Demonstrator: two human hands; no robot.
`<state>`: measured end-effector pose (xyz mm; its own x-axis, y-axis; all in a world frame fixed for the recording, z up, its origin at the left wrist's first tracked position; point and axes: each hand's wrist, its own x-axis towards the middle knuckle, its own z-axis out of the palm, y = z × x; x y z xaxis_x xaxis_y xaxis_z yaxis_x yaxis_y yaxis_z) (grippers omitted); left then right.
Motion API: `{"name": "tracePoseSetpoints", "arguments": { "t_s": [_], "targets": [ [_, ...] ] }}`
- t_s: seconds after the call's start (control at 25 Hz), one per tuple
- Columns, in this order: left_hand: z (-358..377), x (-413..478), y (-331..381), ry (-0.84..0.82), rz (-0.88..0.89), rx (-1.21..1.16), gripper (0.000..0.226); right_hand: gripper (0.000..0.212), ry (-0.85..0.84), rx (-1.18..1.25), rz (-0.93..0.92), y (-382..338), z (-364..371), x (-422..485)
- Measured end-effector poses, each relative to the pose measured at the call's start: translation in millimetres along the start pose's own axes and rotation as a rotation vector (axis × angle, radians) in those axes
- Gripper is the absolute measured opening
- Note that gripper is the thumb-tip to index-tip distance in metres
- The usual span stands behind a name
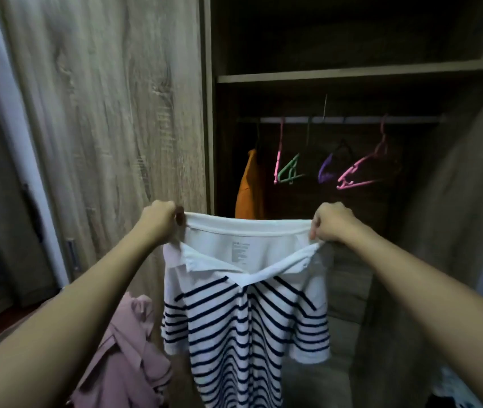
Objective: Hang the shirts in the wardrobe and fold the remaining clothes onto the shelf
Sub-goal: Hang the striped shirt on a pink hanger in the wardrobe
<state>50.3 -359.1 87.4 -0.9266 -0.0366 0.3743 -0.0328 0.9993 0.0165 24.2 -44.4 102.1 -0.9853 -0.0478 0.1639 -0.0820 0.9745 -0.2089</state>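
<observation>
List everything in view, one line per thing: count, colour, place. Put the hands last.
striped polo shirt: one, white with navy stripes, held up at centre before the open wardrobe
orange garment: one, orange, hanging at the rail's left end
pink hangers: two, pink, on the rail
green hanger: one, green, between the pink ones
purple hanger: one, purple, right of the green one
rail: one, pale, under the shelf
shelf: one, wood, above the rail
wardrobe door: one, wood grain, left
pink garment: one, dusty pink, heaped lower left
left hand: grips the shirt's top edge, left
right hand: grips it, right
</observation>
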Motion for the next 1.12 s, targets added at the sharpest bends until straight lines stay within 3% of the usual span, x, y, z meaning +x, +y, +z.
{"name": "tracePoseSetpoints", "arguments": {
  "t_s": [0.2,0.32,0.48,0.68,0.76,0.88,1.12],
  "targets": [
    [0.0,2.3,10.4,0.122,-0.059,-0.021,0.02,0.018,0.065,0.11,-0.042,6.0,-13.9,3.7],
    [8.6,8.7,14.4,0.054,-0.045,0.036,0.019,0.025,0.014,0.086,-0.042,15.7,-17.6,8.8],
    [19.4,14.6,23.7,-0.001,-0.135,-0.176,0.014,0.04,-0.07,0.164,-0.069,31.9,-13.8,11.6],
    [39.4,49.6,52.1,-0.106,0.027,-0.37,0.015,0.044,0.041,0.288,-0.051,38.5,-28.0,24.9],
    [46.3,63.6,67.1,-0.153,0.085,-0.43,0.023,0.035,0.052,0.269,-0.064,30.9,-34.9,33.9],
    [48.0,91.7,96.2,-0.018,0.066,-0.554,0.04,0.026,0.046,0.229,-0.133,18.1,-42.1,52.1],
    [23.5,180.3,149.4,0.264,-0.108,-0.778,0.046,0.028,0.05,0.089,-0.247,15.9,-42.8,84.0]
  ]
}}
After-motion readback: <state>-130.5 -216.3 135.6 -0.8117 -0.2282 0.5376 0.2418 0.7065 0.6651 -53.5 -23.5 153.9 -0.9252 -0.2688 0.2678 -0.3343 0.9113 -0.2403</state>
